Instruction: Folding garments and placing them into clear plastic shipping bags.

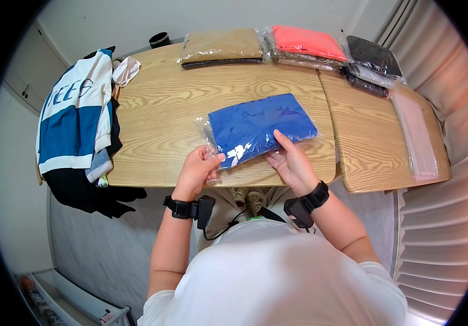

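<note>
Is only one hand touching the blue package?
No, the left hand grips the near-left corner of the blue package while the right hand holds its near edge.

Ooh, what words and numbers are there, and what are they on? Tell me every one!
I won't copy any writing out, but here is where it is:
Sweater: big dark letters across its white top part.
Blue packet: a white mark near the left hand; I can't tell if it's letters or a picture.
Tan packet: no writing I can make out.
</note>
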{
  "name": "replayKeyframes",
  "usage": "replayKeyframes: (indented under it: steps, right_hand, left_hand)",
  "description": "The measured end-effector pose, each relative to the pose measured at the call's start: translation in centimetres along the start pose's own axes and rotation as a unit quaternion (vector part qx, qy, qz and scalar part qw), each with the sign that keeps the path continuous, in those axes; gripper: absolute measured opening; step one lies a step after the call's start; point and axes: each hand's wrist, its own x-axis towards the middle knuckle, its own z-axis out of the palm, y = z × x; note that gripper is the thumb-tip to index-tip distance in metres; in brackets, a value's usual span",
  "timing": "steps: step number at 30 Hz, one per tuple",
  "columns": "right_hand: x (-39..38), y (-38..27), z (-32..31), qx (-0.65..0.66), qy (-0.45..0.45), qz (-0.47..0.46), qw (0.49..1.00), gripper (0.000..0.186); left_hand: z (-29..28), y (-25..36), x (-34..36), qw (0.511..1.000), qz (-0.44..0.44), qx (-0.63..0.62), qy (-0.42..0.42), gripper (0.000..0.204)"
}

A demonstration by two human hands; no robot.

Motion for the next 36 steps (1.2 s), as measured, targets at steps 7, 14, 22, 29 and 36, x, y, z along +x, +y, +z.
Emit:
replayKeyframes:
  steps: [7, 14, 22, 29, 36]
  right_hand:
    - [1.5, 0.7, -0.5, 0.025, 0.052, 0.005, 0.998, 0.022]
    - [2.2, -5.7, 1.6, 0.036, 0.017, -0.077, 0.996, 0.020]
    - [12.5, -21.1, 3.9, 0.028, 0.003, -0.259, 0.966, 0.019]
    - [23.6, -28.0, -2.1, -0.017, 0.079, -0.216, 0.973, 0.025]
    - [24.2, -26.4, -2.8, -0.078, 0.178, -0.188, 0.963, 0.025]
  left_hand:
    - [0.8, -0.4, -0.4, 0.999, 0.029, 0.004, 0.027, 0.018]
    - [-0.3, -1.9, -0.7, 0.993, 0.097, -0.066, 0.024, 0.040]
    - [0.7, -2.4, -1.2, 0.985, 0.163, -0.046, 0.032, 0.040]
    - [1.3, -3.5, -1.1, 0.978, 0.208, 0.017, 0.018, 0.037]
    - [0.8, -3.3, -1.3, 0.978, 0.205, 0.021, 0.027, 0.037]
